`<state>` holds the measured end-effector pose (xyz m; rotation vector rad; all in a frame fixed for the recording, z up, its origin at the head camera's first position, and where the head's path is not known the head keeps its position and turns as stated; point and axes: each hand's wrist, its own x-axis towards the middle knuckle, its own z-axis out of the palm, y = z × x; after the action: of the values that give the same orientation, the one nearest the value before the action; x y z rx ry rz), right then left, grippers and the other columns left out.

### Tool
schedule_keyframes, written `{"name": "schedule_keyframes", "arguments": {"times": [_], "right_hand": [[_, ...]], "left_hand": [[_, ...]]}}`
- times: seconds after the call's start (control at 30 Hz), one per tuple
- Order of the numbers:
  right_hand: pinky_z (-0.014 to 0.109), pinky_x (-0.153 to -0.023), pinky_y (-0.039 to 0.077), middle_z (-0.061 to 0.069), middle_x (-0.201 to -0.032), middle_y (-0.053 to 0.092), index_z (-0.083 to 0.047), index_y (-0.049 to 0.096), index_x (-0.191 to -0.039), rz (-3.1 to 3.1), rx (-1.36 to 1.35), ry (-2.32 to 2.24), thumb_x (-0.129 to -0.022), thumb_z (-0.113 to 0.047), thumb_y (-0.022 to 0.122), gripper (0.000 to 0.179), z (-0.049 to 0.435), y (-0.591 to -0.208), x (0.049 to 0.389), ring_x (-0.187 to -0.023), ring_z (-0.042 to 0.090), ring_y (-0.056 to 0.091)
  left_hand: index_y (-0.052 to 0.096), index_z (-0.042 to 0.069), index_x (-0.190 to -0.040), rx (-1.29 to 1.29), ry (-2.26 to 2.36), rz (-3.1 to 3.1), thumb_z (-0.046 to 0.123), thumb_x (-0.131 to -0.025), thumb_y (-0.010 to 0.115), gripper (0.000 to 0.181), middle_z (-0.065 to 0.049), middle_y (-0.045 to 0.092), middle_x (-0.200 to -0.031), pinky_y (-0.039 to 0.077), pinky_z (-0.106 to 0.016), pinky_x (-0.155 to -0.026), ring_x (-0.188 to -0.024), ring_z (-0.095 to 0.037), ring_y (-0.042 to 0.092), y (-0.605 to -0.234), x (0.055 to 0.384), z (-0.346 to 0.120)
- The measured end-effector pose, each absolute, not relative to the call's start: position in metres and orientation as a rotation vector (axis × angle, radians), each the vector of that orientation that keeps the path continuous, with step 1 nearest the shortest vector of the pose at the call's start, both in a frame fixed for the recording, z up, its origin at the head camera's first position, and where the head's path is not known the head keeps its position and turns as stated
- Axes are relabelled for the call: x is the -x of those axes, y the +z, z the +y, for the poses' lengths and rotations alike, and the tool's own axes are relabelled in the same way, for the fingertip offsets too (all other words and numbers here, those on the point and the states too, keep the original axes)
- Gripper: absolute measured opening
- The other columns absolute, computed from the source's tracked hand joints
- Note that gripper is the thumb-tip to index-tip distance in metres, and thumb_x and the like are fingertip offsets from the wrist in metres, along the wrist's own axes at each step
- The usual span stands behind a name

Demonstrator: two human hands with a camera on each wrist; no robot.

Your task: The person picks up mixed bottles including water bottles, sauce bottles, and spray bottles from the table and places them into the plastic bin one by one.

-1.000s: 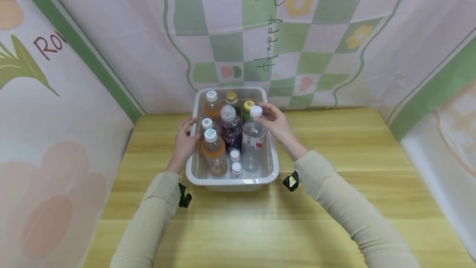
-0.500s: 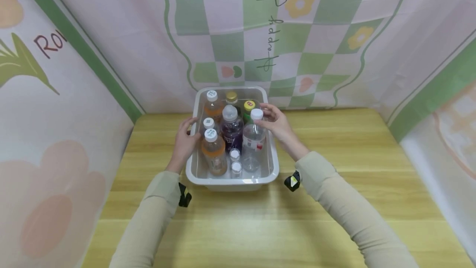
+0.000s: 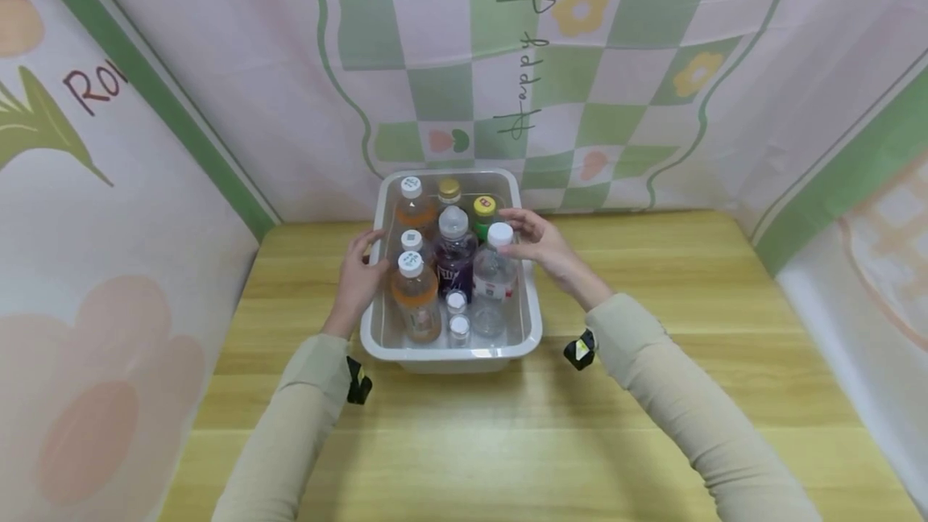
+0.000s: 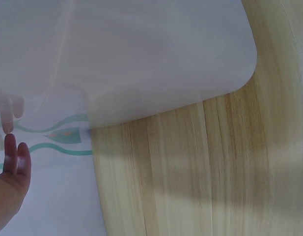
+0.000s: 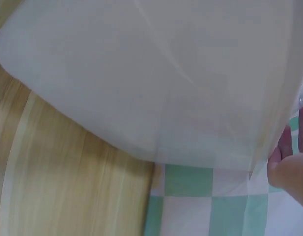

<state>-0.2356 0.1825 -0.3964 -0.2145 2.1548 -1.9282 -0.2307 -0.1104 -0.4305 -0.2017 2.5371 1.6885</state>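
In the head view, a pale plastic bin (image 3: 537, 325) stands on the wooden table, packed with upright bottles. My left hand (image 3: 358, 276) rests at its left rim, fingers loosely extended, thumb reaching inward beside an orange-drink bottle (image 3: 416, 312). Over the opposite rim, my right hand (image 3: 547, 244) has its thumb right at the neck of a clear white-capped bottle (image 3: 493, 296); its other fingers spread behind the cap. A purple-drink bottle (image 3: 454, 264) stands between the hands. The left wrist view catches left fingers (image 4: 11, 152) outside the bin; the right wrist view catches right fingers (image 5: 285, 142).
Around these stand a yellow-capped bottle (image 3: 484, 212), a gold-capped bottle (image 3: 449, 193), another orange-drink bottle (image 3: 412, 204) and a white-capped bottle (image 3: 412, 242). Two small white-capped vials (image 3: 458, 329) sit near the front. A printed curtain (image 3: 616, 143) hangs right behind the bin.
The clear bottle's cap has shifted toward the person, and my right hand has drawn back slightly. The purple bottle and a left white-capped bottle moved slightly right. My left hand stays put.
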Motion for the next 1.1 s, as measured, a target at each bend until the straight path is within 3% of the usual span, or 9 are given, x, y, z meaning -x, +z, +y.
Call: {"name": "schedule_keyframes", "arguments": {"times": [0.13,0.27,0.53,0.73,0.9,1.1], "right_hand": [[0.049,-0.114,0.036,0.004,-0.125,0.053,-0.001,0.039,-0.14,2.153,0.279,-1.822,-0.079,0.002,0.064,0.066,0.187,-0.396,0.233,-0.112,0.015,0.049],[0.05,-0.11,0.04,0.003,-0.124,0.053,-0.001,0.039,-0.141,2.13,0.358,-1.764,-0.078,0.001,0.065,0.068,0.191,-0.397,0.233,-0.109,0.011,0.052],[0.059,-0.114,0.032,-0.002,-0.122,0.056,0.003,0.035,-0.141,2.077,0.458,-1.809,-0.079,0.005,0.058,0.066,0.2,-0.403,0.232,-0.117,0.013,0.049],[0.041,-0.109,0.038,-0.017,-0.108,0.062,0.012,0.034,-0.137,2.092,0.5,-1.935,-0.079,0.009,0.044,0.058,0.204,-0.408,0.236,-0.11,0.001,0.055],[0.022,-0.103,0.041,-0.018,-0.1,0.065,0.012,0.04,-0.132,2.089,0.401,-2.092,-0.085,0.006,0.045,0.048,0.206,-0.411,0.237,-0.102,0.0,0.058],[0.011,-0.092,0.047,-0.019,-0.092,0.065,0.014,0.043,-0.13,2.197,0.199,-2.115,-0.09,0.004,0.046,0.042,0.215,-0.418,0.235,-0.093,-0.002,0.06]], "left_hand": [[0.043,0.017,-0.143,0.202,1.685,2.537,0.007,-0.09,0.053,0.055,-0.002,0.023,-0.159,0.046,-0.054,-0.107,-0.133,-0.037,0.041,-0.431,0.231,-0.11],[0.043,0.018,-0.143,0.203,1.677,2.542,0.008,-0.089,0.053,0.055,-0.002,0.023,-0.159,0.046,-0.055,-0.107,-0.133,-0.036,0.041,-0.431,0.231,-0.109],[0.043,0.018,-0.143,0.202,1.671,2.544,0.009,-0.089,0.053,0.055,-0.002,0.022,-0.159,0.046,-0.053,-0.107,-0.133,-0.036,0.041,-0.432,0.232,-0.106],[0.042,0.02,-0.143,0.207,1.679,2.534,0.012,-0.091,0.052,0.054,0.0,0.021,-0.159,0.046,-0.054,-0.107,-0.134,-0.035,0.041,-0.433,0.233,-0.105],[0.042,0.02,-0.143,0.171,1.695,2.545,0.021,-0.094,0.05,0.05,-0.004,0.022,-0.158,0.047,-0.053,-0.105,-0.133,-0.035,0.041,-0.435,0.231,-0.105],[0.043,0.019,-0.142,0.171,1.691,2.594,0.026,-0.097,0.047,0.046,-0.008,0.033,-0.152,0.053,-0.05,-0.099,-0.127,-0.032,0.046,-0.44,0.224,-0.106]]}}
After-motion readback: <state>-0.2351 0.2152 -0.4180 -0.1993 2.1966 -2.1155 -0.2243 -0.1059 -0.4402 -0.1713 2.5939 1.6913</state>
